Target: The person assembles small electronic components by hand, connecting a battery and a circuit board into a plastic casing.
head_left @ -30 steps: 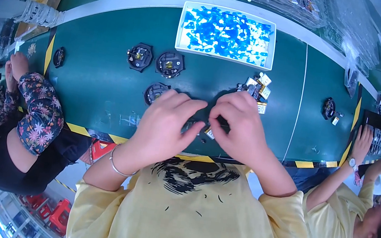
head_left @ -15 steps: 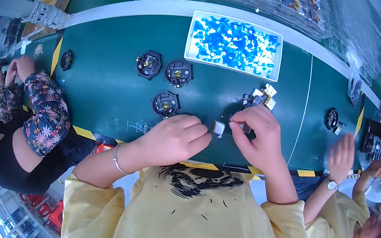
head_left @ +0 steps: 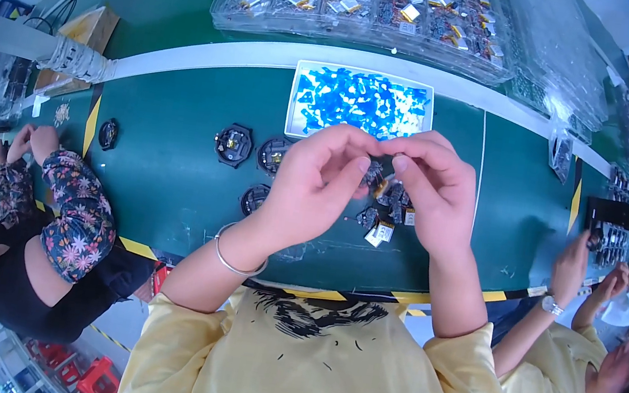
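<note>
In front of me my left hand point(head_left: 315, 179) and my right hand point(head_left: 436, 191) meet fingertip to fingertip. Between the left thumb and fingers is a small dark electronic part point(head_left: 373, 174); its exact kind is partly hidden. My right fingers pinch at its other side, where what they grip is too small to make out. Just below the fingertips lies a pile of black parts with silver battery cells point(head_left: 380, 234). To the left sit round black watch-like housings, one in full view point(head_left: 233, 144) and two others, point(head_left: 270, 155) partly covered by my left hand.
Beyond my hands stands a white box point(head_left: 292, 105) of blue film pieces. Farther back is a clear tray point(head_left: 274, 24) of battery parts. Another round housing point(head_left: 108, 134) lies at left. A co-worker point(head_left: 40, 262) sits left, another point(head_left: 556, 367) right.
Both hands have moved away from me and come together. The battery cell that lay between them now lies with the pile. A dark part is held up, and the view has tilted farther forward.
</note>
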Demonstrator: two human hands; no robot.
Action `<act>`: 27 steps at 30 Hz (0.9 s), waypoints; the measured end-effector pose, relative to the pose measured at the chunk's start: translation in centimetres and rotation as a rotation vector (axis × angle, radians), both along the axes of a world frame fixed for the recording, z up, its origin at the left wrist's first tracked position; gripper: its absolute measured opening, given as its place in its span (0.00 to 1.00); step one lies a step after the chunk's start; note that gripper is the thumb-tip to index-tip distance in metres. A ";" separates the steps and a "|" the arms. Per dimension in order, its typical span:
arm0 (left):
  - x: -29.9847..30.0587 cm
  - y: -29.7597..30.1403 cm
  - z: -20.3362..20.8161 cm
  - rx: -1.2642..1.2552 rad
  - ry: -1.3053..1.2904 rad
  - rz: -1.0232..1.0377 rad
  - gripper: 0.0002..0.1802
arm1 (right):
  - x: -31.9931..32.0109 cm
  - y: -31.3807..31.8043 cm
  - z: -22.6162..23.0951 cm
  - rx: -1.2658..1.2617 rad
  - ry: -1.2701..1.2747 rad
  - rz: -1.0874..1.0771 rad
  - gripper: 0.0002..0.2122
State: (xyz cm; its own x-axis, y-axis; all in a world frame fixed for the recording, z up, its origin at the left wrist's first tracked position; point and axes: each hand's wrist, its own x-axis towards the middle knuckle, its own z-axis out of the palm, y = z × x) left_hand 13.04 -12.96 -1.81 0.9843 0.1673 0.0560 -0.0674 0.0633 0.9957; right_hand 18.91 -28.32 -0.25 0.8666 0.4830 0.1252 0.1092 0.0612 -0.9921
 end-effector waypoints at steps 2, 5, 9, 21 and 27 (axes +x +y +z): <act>0.3 0.3 -0.5 -0.401 0.231 -0.240 0.06 | 0.0 0.2 -1.0 -0.073 -0.117 -0.036 0.08; 0.0 0.3 -0.5 -0.623 0.306 -0.199 0.07 | -0.3 0.6 -1.7 -0.212 -0.225 -0.053 0.09; -0.4 -0.4 -1.4 -0.285 0.128 -0.149 0.05 | -0.2 0.9 -2.3 -0.222 -0.305 -0.017 0.09; -0.4 -0.1 -1.7 -0.093 0.022 -0.114 0.06 | 0.4 0.3 -2.2 -0.323 -0.560 -0.132 0.07; -0.5 -0.1 -1.1 0.183 -0.032 -0.024 0.05 | 0.0 0.7 -2.5 -0.285 -0.510 -0.151 0.06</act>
